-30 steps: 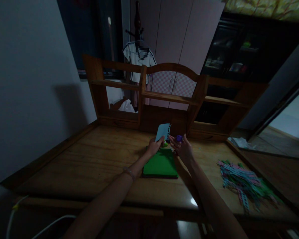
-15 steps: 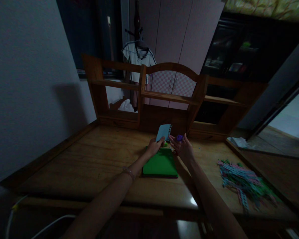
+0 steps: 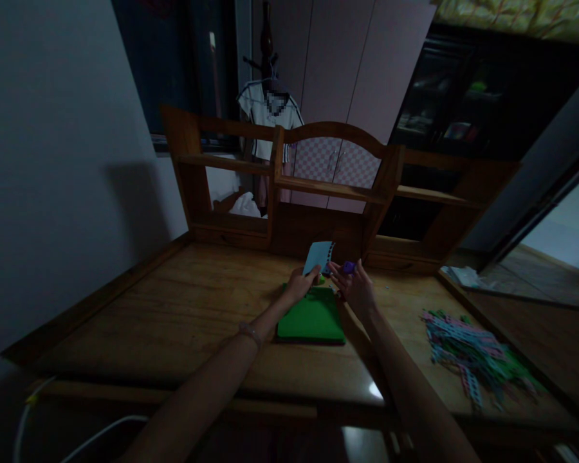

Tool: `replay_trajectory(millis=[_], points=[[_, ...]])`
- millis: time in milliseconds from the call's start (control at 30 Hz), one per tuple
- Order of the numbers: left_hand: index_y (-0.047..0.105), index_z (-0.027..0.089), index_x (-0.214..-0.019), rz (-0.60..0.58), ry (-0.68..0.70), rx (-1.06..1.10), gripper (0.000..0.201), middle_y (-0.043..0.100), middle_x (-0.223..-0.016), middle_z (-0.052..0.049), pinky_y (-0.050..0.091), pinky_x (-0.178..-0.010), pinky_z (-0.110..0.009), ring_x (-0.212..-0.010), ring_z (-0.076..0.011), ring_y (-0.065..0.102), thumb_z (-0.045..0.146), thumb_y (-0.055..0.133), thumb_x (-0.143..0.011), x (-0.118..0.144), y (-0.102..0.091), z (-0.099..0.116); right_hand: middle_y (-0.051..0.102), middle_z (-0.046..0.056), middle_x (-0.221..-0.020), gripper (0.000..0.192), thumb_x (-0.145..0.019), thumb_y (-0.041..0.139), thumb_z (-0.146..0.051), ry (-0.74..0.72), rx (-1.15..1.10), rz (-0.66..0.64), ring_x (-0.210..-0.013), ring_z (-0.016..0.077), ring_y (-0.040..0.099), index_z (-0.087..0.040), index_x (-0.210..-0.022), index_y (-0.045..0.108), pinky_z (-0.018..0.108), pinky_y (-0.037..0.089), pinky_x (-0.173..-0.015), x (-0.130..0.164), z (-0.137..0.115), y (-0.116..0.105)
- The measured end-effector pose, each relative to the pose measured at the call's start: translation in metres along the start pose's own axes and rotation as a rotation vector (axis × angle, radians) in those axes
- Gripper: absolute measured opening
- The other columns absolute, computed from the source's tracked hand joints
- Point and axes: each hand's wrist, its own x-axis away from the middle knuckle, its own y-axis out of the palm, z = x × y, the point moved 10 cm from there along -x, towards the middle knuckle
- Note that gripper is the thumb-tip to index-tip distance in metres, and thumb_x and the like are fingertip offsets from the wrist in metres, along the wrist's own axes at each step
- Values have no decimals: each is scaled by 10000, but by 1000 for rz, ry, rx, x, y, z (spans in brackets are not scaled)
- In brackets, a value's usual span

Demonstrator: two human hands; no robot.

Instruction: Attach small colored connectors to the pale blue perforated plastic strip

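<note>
My left hand (image 3: 299,286) pinches the lower edge of a light blue paper card (image 3: 318,256) and holds it upright above the far end of a green pad (image 3: 311,317) on the wooden desk (image 3: 174,315). A row of small holes runs down the card's right edge. My right hand (image 3: 354,287) grips a small purple punch (image 3: 349,267) right beside that edge of the card. A small green object (image 3: 321,280) peeks out between the two hands; what it is I cannot tell.
A heap of coloured paper strips (image 3: 468,354) lies at the desk's right side. A wooden shelf unit (image 3: 328,186) stands along the back edge. White papers (image 3: 458,275) lie at the far right corner. A white cable (image 3: 77,437) hangs below the front edge.
The blue card has shifted very slightly right and up. Both hands stay in almost the same spot.
</note>
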Motion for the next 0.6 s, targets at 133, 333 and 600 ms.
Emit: replay_trajectory(millis=[133,333,600], points=[[599,135,-643,10,0,-7,499,571,-562,-23,345,-488,-227,-488,-113,486,601,450,-747,1,-1,1,640,88,-1075,322,-859,435,-507,0,3,14,-1068,230,569,-209,-890,553,375,536,-810,1,-1,1],[604,135,-647,-35,4,-23,504,557,-545,-21,344,-496,-232,-483,-115,479,600,439,-753,1,2,3,640,95,-1073,336,-865,419,-507,-4,7,7,-1076,220,564,-202,-871,559,356,525,-828,1,-2,1],[603,129,-649,-54,-12,-41,509,563,-559,-29,339,-489,-223,-487,-114,469,599,436,-751,3,5,4,649,73,-1056,316,-857,430,-513,-32,9,31,-1065,216,572,-218,-862,545,373,523,-821,1,-5,-4]])
